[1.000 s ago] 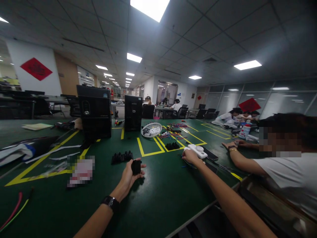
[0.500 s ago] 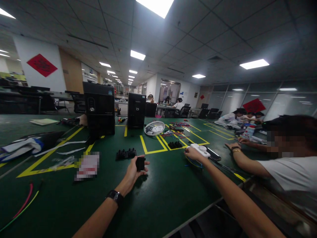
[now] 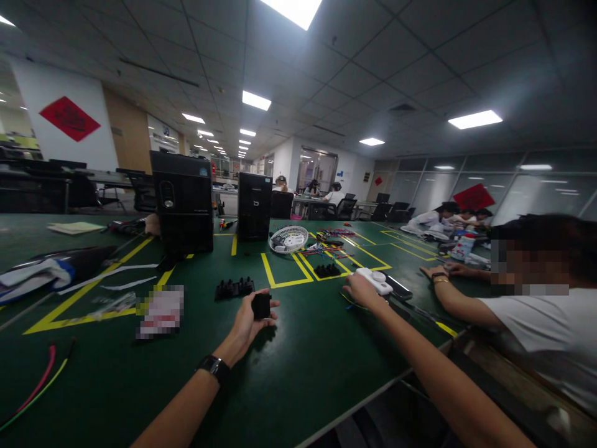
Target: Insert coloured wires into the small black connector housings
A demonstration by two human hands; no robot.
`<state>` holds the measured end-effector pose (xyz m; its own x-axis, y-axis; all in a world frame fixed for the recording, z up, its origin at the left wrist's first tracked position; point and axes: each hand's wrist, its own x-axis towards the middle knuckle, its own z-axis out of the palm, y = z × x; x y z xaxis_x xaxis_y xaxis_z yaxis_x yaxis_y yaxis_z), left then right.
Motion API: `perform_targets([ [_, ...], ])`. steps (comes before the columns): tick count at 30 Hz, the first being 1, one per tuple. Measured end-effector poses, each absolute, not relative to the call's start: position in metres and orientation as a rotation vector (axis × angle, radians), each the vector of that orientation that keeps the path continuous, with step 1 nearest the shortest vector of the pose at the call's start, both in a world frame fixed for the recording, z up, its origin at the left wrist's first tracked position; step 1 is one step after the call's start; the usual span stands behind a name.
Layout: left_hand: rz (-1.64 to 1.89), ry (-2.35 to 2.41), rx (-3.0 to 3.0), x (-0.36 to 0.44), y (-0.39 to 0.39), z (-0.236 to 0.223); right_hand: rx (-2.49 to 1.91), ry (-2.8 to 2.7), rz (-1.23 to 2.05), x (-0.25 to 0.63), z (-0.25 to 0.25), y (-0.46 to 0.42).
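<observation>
My left hand (image 3: 250,316) is wrapped around a small black block-shaped part (image 3: 262,306), with its fingertips showing past the right side. Just behind it on the green table lies a black plastic strip with upright pieces (image 3: 234,287). To the right, my right hand (image 3: 364,290) is closed over thin blue and yellow wires (image 3: 349,303); its fingertips are partly hidden. Right beside that hand sits a white device with a round top (image 3: 375,280), and a dark phone-like object (image 3: 398,287) lies against it.
Farther back are two black computer towers (image 3: 183,202), a white basket (image 3: 288,239), coloured wires (image 3: 338,234) and another black part (image 3: 327,270). A co-worker's forearm (image 3: 459,297) rests on the table at right. A plastic packet (image 3: 160,313) and red and green wires (image 3: 43,387) lie left.
The view has shifted slightly. My left hand keeps hold of the black part. Below my right hand, less of the wire loop shows than before.
</observation>
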<state>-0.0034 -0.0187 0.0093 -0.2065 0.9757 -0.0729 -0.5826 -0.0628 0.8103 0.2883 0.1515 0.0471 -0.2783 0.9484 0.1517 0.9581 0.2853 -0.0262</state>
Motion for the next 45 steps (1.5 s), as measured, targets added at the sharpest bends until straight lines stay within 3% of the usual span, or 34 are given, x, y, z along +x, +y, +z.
perform_targets([
  [9,1.717,0.689,0.478,-0.017,-0.019,0.018,-1.42,-2.457,0.077,0.234,0.053,0.125],
  [14,1.814,0.652,0.454,-0.029,-0.018,0.02,-0.864,-2.005,0.818,0.166,0.076,0.082],
  [18,1.924,0.665,0.423,-0.035,-0.015,0.022,-0.666,-1.859,1.478,0.107,0.051,0.038],
  [21,1.978,0.705,0.418,-0.035,-0.013,0.021,-0.644,-1.772,1.696,0.081,0.025,0.022],
  [32,1.99,0.722,0.508,-0.026,-0.014,0.022,-0.759,-1.678,1.721,0.08,0.02,0.014],
  [45,2.092,1.09,1.215,-0.017,-0.021,0.031,-0.919,-1.759,1.778,0.085,0.023,0.015],
])
